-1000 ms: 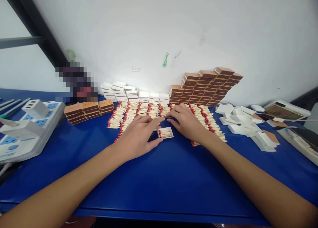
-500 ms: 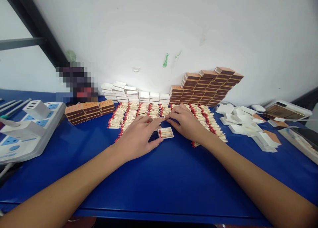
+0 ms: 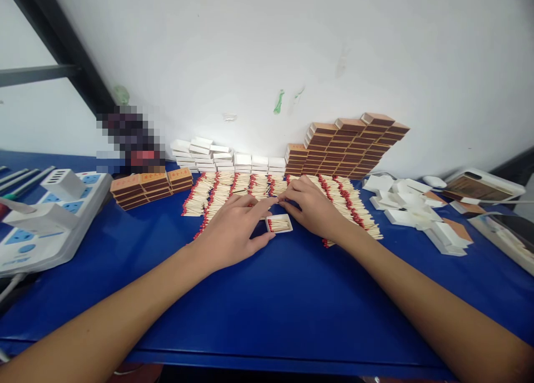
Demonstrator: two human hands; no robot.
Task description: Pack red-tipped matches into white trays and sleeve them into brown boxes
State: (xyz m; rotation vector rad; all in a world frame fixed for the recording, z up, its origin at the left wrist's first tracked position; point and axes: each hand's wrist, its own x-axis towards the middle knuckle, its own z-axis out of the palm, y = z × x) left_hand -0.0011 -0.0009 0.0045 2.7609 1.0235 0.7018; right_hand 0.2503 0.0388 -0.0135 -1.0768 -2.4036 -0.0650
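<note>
Two hands bend over a part-filled matchbox tray

In the head view, a white tray (image 3: 284, 231) lies on the blue worktop (image 3: 267, 310) between the two hands, with red-tipped matches (image 3: 278, 225) inside. The left hand (image 3: 229, 227) has its thumb at the tray's near left corner and its forefinger stretched past the far side; thumb and forefinger stand apart, but whether this grip clamps the tray, I cannot tell. The right hand's (image 3: 308, 202) fingertips bunch close to that forefinger; its grip is too small to read, and any match in it cannot be made out.

Both hands partly hide the rows of loose matches (image 3: 356, 207). Behind rise white trays (image 3: 223, 161) and stacked brown boxes (image 3: 346, 149). Pixelation masks something (image 3: 131, 138) at the left; the power strip (image 3: 45, 252) is cut off by the frame.
</note>
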